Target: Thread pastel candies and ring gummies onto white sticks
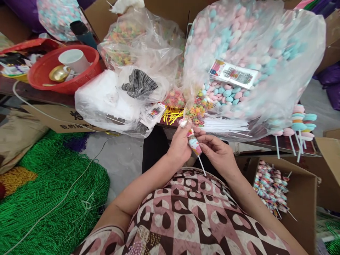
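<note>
Close to my body, at the table's front edge, I hold a wrapped candy stick point(195, 146) slanting down to the right, its white stick pointing toward me. My left hand point(180, 143) is closed round its upper part, where the printed wrapper is gathered. The fingers of my right hand point(216, 150) pinch at the wrapper's lower right side, near the stick. Just beyond my hands lie ring gummies point(196, 112), a bundle of white sticks point(225, 124) and gold twist ties point(172, 115). Printed wrappers point(154, 114) lie to the left of the ties.
A big clear bag point(287, 71) of pink and blue candies bears a stack of printed wrappers point(233, 73). A red basin point(39, 76) holds a mug. Candy skewers point(300, 124) stick out at the right edge. Below, a cardboard box point(300, 187) holds wrapped ones. Green strands point(53, 191) cover the left floor.
</note>
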### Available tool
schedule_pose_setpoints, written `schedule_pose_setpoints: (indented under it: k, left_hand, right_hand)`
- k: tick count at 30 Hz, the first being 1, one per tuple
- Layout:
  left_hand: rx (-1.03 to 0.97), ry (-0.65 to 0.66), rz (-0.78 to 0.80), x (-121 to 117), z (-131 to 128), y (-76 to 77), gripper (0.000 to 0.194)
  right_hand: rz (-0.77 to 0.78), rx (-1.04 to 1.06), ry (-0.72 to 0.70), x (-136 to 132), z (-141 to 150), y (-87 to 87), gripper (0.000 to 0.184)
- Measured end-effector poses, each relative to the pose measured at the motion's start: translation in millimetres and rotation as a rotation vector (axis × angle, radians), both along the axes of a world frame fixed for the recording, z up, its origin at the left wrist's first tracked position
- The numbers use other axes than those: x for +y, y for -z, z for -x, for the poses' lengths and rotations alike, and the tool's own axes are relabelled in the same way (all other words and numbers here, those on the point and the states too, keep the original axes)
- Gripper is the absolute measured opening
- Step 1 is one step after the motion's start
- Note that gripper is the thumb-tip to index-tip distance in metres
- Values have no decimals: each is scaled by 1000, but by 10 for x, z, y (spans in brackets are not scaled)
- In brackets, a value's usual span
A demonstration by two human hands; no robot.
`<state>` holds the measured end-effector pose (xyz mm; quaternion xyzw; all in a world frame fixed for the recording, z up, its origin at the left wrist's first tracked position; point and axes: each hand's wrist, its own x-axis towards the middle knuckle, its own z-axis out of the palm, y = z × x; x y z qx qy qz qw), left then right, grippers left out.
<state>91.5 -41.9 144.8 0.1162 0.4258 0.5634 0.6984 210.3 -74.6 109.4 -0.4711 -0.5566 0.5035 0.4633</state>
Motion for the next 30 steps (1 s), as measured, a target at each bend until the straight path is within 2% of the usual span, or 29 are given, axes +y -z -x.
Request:
schedule_pose_setpoints:
  k: [3, 8, 13, 15, 17, 21, 23, 30]
  left_hand:
    - [0, 5, 5, -3, 6, 3, 20]
    - [-70, 20, -54, -36, -25, 49, 15]
    - [-104, -81, -29, -44, -72, 102, 5]
    - [-105, -126, 8, -26, -80, 127, 3]
    - [-82, -155, 54, 3, -66, 149, 7]
    - [-110, -131, 113, 66, 22, 153, 17]
    - [-151, -95, 111, 83, 69, 128, 17]
    - [-185, -19, 100, 42, 83, -4, 29]
  right_hand:
    - [-84, -84, -40, -4, -16, -18, 13]
    - [-308, -293, 40, 6, 12, 16, 10]
    - [-476, -394, 76, 79, 64, 59, 14]
    - [-466, -413, 49, 103, 63, 51, 15]
    - [-389, -373, 19, 103, 42, 27, 16]
    - [-97, -88, -20, 24, -41, -67, 20]
    - [-26, -10, -46, -28, -78, -130, 20]
    - [-275, -247, -63, -81, -2, -300, 12]
